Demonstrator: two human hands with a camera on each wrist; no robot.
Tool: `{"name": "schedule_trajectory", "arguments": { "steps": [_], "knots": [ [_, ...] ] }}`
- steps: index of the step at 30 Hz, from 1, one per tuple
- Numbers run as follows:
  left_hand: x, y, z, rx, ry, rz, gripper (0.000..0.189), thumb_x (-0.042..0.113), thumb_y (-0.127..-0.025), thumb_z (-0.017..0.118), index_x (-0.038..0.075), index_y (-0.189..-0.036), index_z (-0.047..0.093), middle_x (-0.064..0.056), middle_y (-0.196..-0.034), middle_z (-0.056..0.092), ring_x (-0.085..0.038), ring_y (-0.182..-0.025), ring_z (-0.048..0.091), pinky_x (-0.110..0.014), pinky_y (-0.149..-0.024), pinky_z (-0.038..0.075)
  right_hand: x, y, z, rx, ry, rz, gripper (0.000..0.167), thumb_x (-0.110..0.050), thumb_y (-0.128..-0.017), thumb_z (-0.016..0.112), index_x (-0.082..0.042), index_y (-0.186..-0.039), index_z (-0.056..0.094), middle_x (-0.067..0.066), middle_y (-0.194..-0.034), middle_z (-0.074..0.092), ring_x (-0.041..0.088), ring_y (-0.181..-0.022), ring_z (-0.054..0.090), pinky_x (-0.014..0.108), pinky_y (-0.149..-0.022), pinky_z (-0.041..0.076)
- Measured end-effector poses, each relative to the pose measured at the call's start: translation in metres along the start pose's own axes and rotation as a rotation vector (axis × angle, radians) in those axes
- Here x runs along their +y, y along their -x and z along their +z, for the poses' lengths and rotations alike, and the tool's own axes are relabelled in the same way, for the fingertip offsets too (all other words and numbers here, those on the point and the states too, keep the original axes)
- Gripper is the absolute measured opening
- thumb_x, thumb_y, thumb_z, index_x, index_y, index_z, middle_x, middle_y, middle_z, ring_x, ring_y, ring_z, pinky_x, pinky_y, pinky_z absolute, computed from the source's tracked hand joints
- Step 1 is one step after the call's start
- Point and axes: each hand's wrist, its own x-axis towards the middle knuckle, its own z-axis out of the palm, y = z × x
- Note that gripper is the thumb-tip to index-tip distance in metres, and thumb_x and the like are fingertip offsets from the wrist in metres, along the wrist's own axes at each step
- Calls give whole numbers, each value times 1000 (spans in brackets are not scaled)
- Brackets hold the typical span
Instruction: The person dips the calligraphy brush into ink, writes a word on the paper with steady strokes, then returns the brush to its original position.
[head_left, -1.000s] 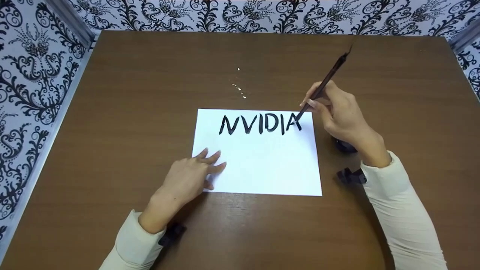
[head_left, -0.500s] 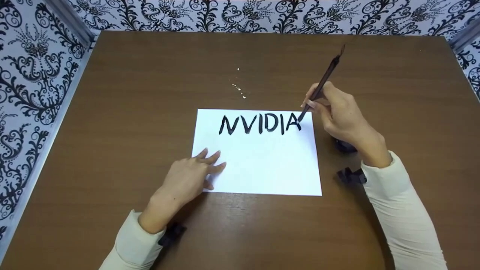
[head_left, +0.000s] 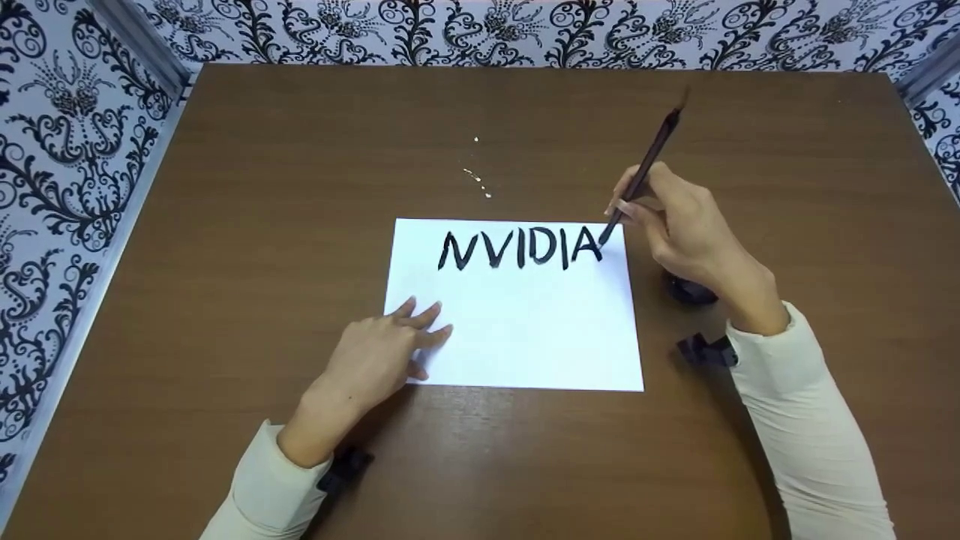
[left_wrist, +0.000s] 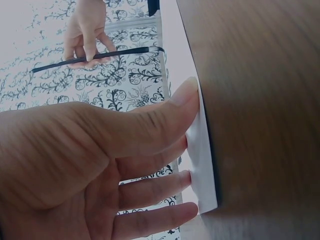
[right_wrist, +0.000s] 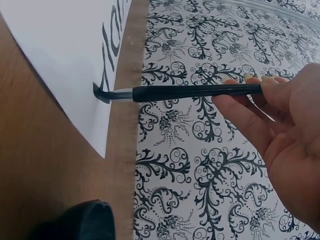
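A white sheet of paper [head_left: 525, 322] lies on the brown table, with "NVIDIA" [head_left: 517, 247] lettered in black along its top. My right hand [head_left: 686, 225] pinches a dark-handled paintbrush [head_left: 649, 159] between thumb and fingers. In the right wrist view the brush's bristles [right_wrist: 103, 94] bend against the paper at the last letter, the A. My left hand [head_left: 379, 352] rests with spread fingers on the sheet's lower left corner. Seen from the left wrist, the thumb [left_wrist: 185, 95] and fingertips press at the paper's edge.
Partly hidden under my right wrist stands a small dark round container [head_left: 690, 292], its open rim [right_wrist: 102, 205] showing in the right wrist view. Small light specks [head_left: 478, 178] mark the table [head_left: 300, 187] beyond the paper. Black-and-white patterned panels [head_left: 495, 30] border the table.
The brush tip has shifted slightly right along the A's right leg, and its handle stands a little steeper. The right hand has moved slightly right. The left hand and the paper stay in place.
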Motion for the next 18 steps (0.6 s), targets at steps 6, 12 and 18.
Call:
{"name": "schedule_trajectory", "arguments": {
  "steps": [6,12,18],
  "knots": [
    [0,0,0,3,10,-1,49,9,-73,82,16,-120,67,-9,-130,57,-34,-119,54,-24,-42,37,-19,0,-27,228,-34,42,30,12,-84,64,6,-112,58,10,-95,69,11,-86,68,20,-75,51],
    [0,1,0,-4,7,-9,48,9,-74,81,16,-120,67,-8,-130,57,-34,-119,54,-24,-42,37,-46,5,-66,591,-640,174,46,21,-78,63,14,-121,47,35,-91,60,37,-80,65,35,-74,54],
    [0,0,0,-20,-8,-9,51,10,-73,82,18,-121,67,-8,-131,56,-34,-120,53,-26,-44,40,-37,25,-109,605,-720,279,46,18,-82,60,10,-126,45,33,-92,62,34,-75,68,33,-65,54]
  ]
}}
